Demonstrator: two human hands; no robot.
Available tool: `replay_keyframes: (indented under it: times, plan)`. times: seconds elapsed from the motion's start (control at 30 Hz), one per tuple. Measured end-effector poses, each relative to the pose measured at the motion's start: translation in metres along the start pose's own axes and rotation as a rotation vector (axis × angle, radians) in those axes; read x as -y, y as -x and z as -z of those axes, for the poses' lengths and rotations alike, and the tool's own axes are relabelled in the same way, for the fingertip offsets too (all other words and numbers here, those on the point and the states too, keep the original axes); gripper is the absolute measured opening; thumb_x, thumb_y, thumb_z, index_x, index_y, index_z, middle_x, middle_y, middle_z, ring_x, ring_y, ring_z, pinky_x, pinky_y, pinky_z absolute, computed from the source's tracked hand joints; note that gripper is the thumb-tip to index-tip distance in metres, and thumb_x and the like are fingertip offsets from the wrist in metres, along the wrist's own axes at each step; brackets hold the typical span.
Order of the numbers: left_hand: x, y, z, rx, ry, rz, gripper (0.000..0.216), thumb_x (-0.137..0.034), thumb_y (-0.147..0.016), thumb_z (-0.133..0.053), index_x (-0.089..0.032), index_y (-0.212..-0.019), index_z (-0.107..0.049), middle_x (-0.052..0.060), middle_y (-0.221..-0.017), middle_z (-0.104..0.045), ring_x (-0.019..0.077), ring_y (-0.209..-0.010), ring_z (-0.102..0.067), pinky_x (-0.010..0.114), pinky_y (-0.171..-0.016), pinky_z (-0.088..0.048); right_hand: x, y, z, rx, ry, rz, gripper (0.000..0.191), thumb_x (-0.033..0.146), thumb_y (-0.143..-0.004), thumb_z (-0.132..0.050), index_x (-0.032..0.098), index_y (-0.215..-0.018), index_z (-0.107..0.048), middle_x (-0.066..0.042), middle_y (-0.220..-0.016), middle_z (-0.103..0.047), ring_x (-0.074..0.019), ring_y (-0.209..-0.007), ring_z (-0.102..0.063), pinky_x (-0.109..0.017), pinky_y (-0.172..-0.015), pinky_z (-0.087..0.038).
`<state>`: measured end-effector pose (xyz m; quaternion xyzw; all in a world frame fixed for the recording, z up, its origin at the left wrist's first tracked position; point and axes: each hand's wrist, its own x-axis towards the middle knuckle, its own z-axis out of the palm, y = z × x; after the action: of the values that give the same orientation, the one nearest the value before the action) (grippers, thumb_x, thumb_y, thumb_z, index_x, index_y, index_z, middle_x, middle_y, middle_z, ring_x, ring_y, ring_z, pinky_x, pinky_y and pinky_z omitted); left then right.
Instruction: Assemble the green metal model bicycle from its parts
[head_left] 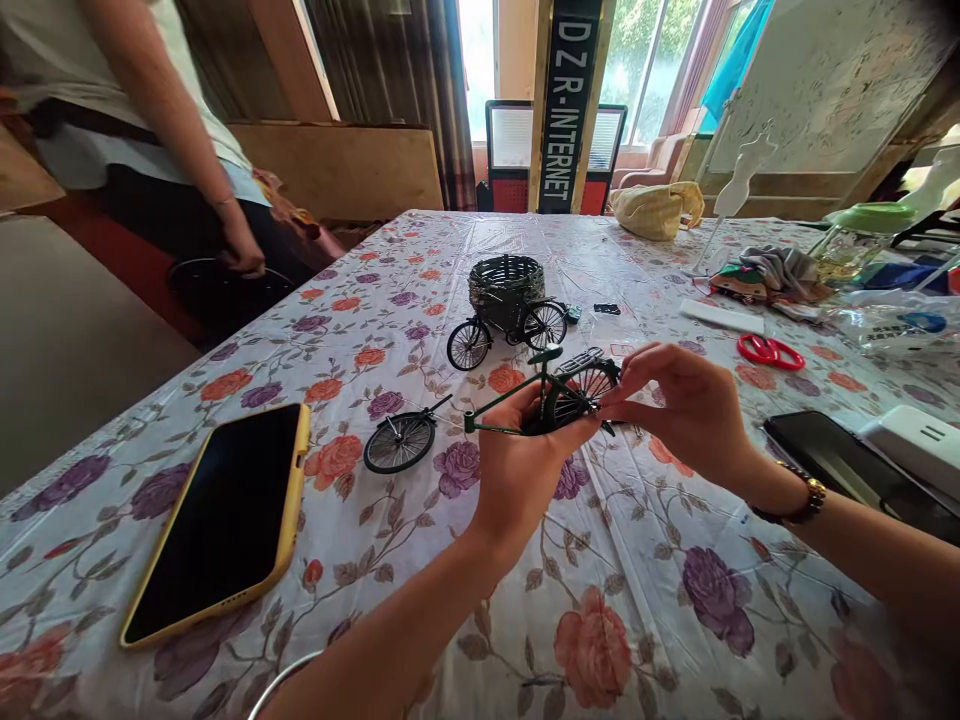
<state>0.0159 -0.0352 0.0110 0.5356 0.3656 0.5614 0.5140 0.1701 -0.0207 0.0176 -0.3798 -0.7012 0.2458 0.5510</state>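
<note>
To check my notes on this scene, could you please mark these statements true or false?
The left hand holds the frame of a green miniature bicycle: true.
A detached spoked wheel lies right of the hands: false, it lies left of them.
The right hand wears a beaded bracelet: true.
Red-handled scissors lie beside the yellow-cased phone: false, they lie on the opposite side of the hands.
A woven basket sits on a second miniature bicycle: true.

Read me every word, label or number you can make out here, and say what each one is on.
"DZ R-INTERNET" stands on the tall black sign by the window.
The markings on the large pale board at upper right are too blurred to read.
The blue label on the clear plastic bag is too small to read.
</note>
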Motion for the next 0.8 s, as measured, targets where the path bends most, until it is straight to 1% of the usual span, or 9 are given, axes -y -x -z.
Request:
replay_keyframes:
  times: [0.13,0.33,0.43,0.53,0.7,0.8]
  plan:
    - [-0.0018,0.0013,-0.0006,-0.028,-0.053,-0.007,0.012,-0.022,-0.068,-0.065,-0.017,-0.078,-0.063,-0.001,-0.075,-0.062,0.0115,-0.069,-0.054,0.019,-0.062,-0.042,0.0022,0.001,0.0004,-0.012,0.024,0.015,0.022,0.021,-0.058,-0.074,0.023,-0.072,-0.057,0.001,-0.07,-0.059,-0.0148,-0.07,-0.057,-0.032,-0.067,-0.046]
    - [-0.0042,0.0015,-0.0011,-0.046,-0.031,0.01,0.012,-0.022,-0.067,-0.065,-0.019,-0.078,-0.062,-0.002,-0.075,-0.061,0.0112,-0.068,-0.053,0.018,-0.062,-0.042,0.0054,0.0021,0.0005,-0.038,0.081,0.073,0.017,0.02,-0.062,-0.072,0.024,-0.07,-0.057,0.001,-0.072,-0.057,-0.0151,-0.072,-0.054,-0.033,-0.066,-0.044]
    - [-0.0052,0.0014,-0.0012,-0.046,-0.067,0.001,0.011,-0.022,-0.067,-0.065,-0.018,-0.076,-0.062,-0.003,-0.073,-0.061,0.0111,-0.067,-0.053,0.018,-0.061,-0.041,0.0058,0.0025,0.001,-0.053,0.131,0.094,0.017,0.021,-0.062,-0.072,0.025,-0.069,-0.057,0.0,-0.072,-0.056,-0.0156,-0.072,-0.054,-0.033,-0.066,-0.043]
    - [-0.007,0.0017,-0.0019,-0.051,-0.099,-0.01,0.01,-0.022,-0.067,-0.065,-0.018,-0.075,-0.061,-0.003,-0.071,-0.06,0.011,-0.067,-0.052,0.018,-0.061,-0.041,0.0045,0.0023,0.0022,-0.047,0.161,0.116,0.017,0.02,-0.062,-0.072,0.024,-0.07,-0.057,0.0,-0.073,-0.056,-0.0157,-0.071,-0.054,-0.033,-0.065,-0.044]
    - [-0.0101,0.0034,-0.0039,-0.081,-0.129,-0.017,0.012,-0.023,-0.067,-0.065,-0.016,-0.076,-0.06,-0.003,-0.07,-0.059,0.0097,-0.066,-0.05,0.017,-0.06,-0.041,0.0024,0.0016,0.0043,-0.036,0.198,0.219,0.019,0.015,-0.061,-0.072,0.023,-0.072,-0.058,0.001,-0.072,-0.057,-0.0146,-0.071,-0.055,-0.032,-0.064,-0.044]
    - [-0.0097,0.0045,-0.0047,-0.096,-0.142,-0.008,0.011,-0.021,-0.067,-0.065,-0.016,-0.076,-0.059,-0.002,-0.07,-0.059,0.0093,-0.066,-0.049,0.017,-0.06,-0.041,0.0037,0.0014,0.0052,-0.018,0.223,0.226,0.021,0.013,-0.061,-0.072,0.022,-0.074,-0.058,0.001,-0.072,-0.057,-0.0139,-0.071,-0.055,-0.031,-0.064,-0.044]
